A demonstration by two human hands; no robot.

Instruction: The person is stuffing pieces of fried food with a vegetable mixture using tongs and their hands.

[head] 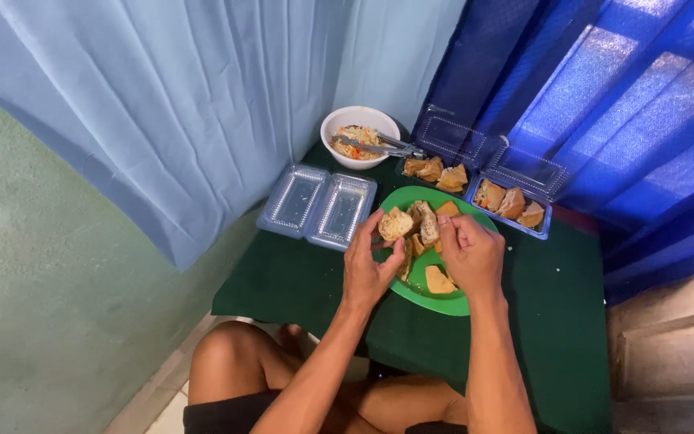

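Fingertips of the left hand [367,269] pinch a golden-brown fried tofu puff [396,224], lifted just above the rim of a round green plastic plate [451,303]; the right hand [469,255] curls beside it, fingers bunched at the puff next to it, though whether they grip anything cannot be told.

On the plate lie several more brown puffs [438,280], apparently still waiting. Beyond it, two clear hinged plastic boxes [514,205] already hold rows of pieces, lids up against the dark blue curtain [604,120], so part of the packing looks done. A third clear hinged box [317,206], opened flat to the left, holds nothing yet.

At the far edge of the dark green cloth-covered table [556,321], a white round bowl of shredded vegetable filling [358,137] carries metal tongs [379,147] across its rim.

The hands cover the middle of the plate; whether the held puff is filled cannot be made out. The person's knees show below the table.
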